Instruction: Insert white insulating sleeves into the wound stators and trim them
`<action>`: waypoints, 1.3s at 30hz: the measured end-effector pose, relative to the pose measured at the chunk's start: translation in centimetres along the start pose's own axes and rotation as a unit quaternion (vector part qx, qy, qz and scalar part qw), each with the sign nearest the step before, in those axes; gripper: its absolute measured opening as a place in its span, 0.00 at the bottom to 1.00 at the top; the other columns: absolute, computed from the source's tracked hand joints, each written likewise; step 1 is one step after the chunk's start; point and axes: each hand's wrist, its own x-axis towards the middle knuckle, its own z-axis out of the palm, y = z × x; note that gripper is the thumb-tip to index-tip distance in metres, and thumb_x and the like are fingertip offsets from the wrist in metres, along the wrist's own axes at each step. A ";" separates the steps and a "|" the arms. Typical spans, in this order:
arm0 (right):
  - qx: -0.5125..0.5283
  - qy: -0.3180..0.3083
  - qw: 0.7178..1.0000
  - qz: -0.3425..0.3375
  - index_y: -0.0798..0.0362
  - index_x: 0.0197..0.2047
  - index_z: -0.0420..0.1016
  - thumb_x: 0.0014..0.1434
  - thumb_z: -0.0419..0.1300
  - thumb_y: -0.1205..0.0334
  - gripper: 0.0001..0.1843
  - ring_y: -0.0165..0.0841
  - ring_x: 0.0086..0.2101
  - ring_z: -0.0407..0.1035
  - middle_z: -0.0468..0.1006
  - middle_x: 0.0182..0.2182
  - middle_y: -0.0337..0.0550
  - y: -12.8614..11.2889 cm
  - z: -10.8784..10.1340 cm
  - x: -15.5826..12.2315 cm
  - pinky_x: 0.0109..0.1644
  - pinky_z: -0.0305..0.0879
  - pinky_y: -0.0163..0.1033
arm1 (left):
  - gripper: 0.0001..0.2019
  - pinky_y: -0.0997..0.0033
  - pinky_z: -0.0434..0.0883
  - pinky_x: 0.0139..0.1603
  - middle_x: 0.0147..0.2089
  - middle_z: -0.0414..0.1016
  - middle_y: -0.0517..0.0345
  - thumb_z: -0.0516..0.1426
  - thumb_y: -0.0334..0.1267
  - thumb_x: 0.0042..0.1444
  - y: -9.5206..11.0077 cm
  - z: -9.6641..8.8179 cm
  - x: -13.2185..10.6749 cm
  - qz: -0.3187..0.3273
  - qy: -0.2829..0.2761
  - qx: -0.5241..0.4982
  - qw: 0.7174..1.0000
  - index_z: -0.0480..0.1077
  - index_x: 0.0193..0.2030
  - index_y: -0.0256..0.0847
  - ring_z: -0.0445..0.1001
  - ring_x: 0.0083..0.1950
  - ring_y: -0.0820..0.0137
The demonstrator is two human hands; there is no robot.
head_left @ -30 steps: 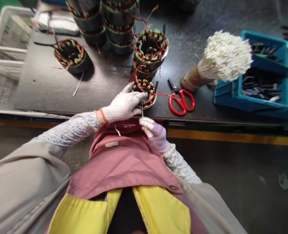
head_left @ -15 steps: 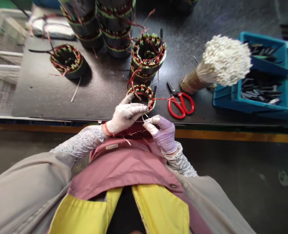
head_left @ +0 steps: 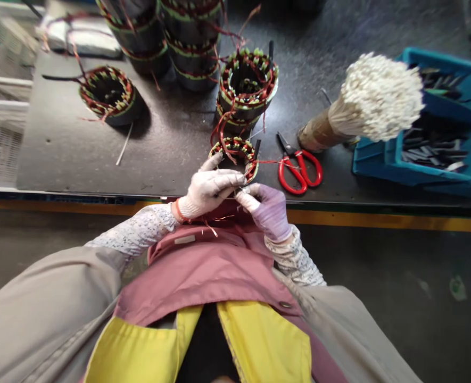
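A small motor stator (head_left: 235, 151) wound with red copper wire sits at the near edge of the dark workbench (head_left: 79, 154). My left hand (head_left: 209, 187), in a white glove, grips its near rim with the fingers curled over it. My right hand (head_left: 267, 208), in a purple glove, is pinched against the stator's near side, fingertips meeting those of the left. What the right fingers pinch is too small to make out. A thin red wire (head_left: 267, 161) runs from the stator toward the right.
Red-handled scissors (head_left: 299, 166) lie just right of the stator. A bundle of white sleeving (head_left: 373, 98) leans by blue bins (head_left: 422, 159) of dark strips. More stators (head_left: 246, 85) stand behind, one (head_left: 107, 94) at left. White baskets (head_left: 1, 80) sit far left.
My right hand has risen from below the bench edge to the stator's near side and now touches the left fingertips. The thin white stick it held upright is no longer visible.
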 end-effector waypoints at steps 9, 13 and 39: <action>-0.361 0.064 0.910 -0.196 0.54 0.34 0.78 0.68 0.53 0.47 0.22 0.35 0.29 0.70 0.79 0.29 0.50 2.1 0.0 1.0 0.34 0.62 0.39 | 0.10 0.54 0.64 0.73 0.44 0.85 0.56 0.55 0.39 0.67 -0.3 0.3 0.0 -0.015 -0.024 0.012 1.000 0.77 0.48 0.43 0.83 0.50 0.69; -0.384 0.013 0.875 -0.294 0.50 0.31 0.75 0.67 0.54 0.54 0.16 0.33 0.26 0.68 0.76 0.26 0.46 0.8 -2.1 -1.0 0.31 0.62 0.40 | 0.16 0.55 0.66 0.72 0.57 0.80 0.49 0.56 0.42 0.67 -0.3 -0.5 0.3 -0.063 -0.065 0.032 0.995 0.74 0.57 0.41 0.72 0.67 0.63; -0.264 -0.016 0.930 -0.254 0.46 0.57 0.77 0.64 0.62 0.55 0.18 0.38 0.47 0.79 0.82 0.50 0.47 4.7 -1.2 3.7 0.51 0.76 0.38 | 0.10 0.68 0.67 0.29 0.32 0.78 0.54 0.52 0.35 0.65 1.5 -6.2 7.5 0.041 -0.481 0.313 0.818 0.76 0.43 0.42 0.78 0.32 0.62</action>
